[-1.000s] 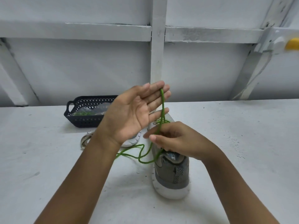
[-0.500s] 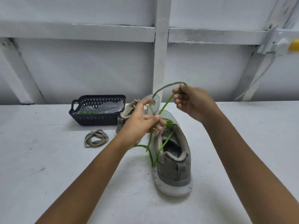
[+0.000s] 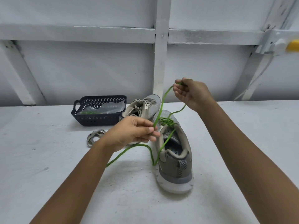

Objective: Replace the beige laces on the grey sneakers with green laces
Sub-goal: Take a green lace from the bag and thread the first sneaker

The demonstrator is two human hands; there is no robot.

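A grey sneaker [image 3: 175, 160] stands heel-first towards me on the white table, with a green lace [image 3: 161, 104] threaded through its front eyelets. My left hand [image 3: 134, 132] pinches the lace just left of the shoe's tongue. My right hand [image 3: 190, 92] grips the same lace higher up, above and beyond the toe, so one strand runs taut between both hands. Loose green ends trail over the table left of the shoe. The second grey sneaker [image 3: 142, 106], still with beige laces, lies behind.
A dark blue plastic basket [image 3: 98, 121] holding a clear bag with green lace sits at the back left. A removed beige lace [image 3: 95, 137] lies coiled in front of it. A white panelled wall rises behind the table.
My right hand rose from the shoe and pulled the green lace up and to the right. My left hand closed from an open palm and now pinches the lace low beside the tongue.
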